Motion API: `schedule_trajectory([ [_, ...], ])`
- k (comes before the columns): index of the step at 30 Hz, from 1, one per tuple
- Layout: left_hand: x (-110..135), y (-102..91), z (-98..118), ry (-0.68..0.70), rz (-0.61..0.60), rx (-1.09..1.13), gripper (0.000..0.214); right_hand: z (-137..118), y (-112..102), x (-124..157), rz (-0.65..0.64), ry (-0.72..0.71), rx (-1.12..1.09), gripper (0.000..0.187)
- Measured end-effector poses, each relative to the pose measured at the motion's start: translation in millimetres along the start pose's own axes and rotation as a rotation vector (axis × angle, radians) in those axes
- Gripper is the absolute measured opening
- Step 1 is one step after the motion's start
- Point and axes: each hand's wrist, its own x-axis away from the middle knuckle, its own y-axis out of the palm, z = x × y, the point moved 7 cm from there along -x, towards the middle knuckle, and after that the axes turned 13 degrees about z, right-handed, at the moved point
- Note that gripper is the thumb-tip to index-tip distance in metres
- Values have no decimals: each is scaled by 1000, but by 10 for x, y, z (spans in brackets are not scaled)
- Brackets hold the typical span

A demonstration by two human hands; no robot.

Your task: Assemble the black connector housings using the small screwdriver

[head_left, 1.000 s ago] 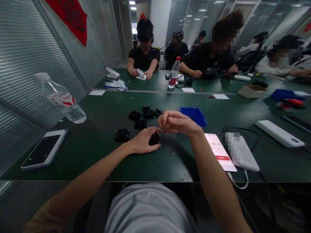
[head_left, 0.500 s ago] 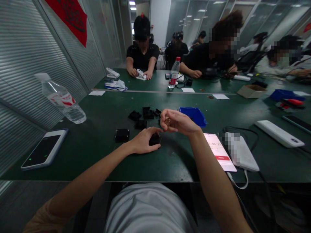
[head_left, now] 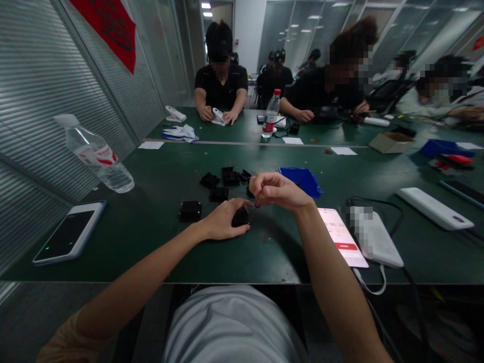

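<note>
My left hand [head_left: 225,220] rests on the green table [head_left: 151,242], its thumb and fingers closed around a small black box-like part [head_left: 241,218]. Just above and to the right of that part, my right hand [head_left: 278,190] is closed in a pinch. Between its fingers is a small slim tool [head_left: 259,197], brownish and partly see-through with a reddish lower end; the fingers cover much of it, so its kind is unclear. A similar black square part [head_left: 190,210] lies to the left of my left hand. Several loose black plastic pieces [head_left: 230,176] lie beyond both hands.
A blue tray [head_left: 302,181] stands behind my right hand. Right of my forearm lie a lit phone [head_left: 342,239] and a white power bank [head_left: 378,237] with cables. Another phone [head_left: 70,233] and a water bottle [head_left: 100,156] are at left. Co-workers sit across the table.
My right hand has turned and its fingers have curled in, showing more of the slim tool. My left hand and the black part stay put.
</note>
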Motion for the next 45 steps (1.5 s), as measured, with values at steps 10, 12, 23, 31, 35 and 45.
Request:
schedule_trajectory([
  [10, -5, 5, -5, -4, -7, -28, 49, 12, 45, 13, -22, 34, -30, 37],
  [12, 1, 12, -18, -3, 2, -17, 52, 17, 58, 22, -28, 64, -28, 35],
  [23, 1, 6, -11, -37, -10, -22, 50, 26, 52, 1, 14, 95, -48, 40],
  [31, -1, 2, -6, -28, -21, -12, 49, 8, 25, 12, 8, 56, -24, 37],
  [35, -3, -8, 2, -36, -15, 9, 48, -20, 11, 11, -20, -27, -8, 29],
  [45, -5, -3, 10, -24, -19, -29, 47, 20, -36, -1, 36, 17, 12, 32],
])
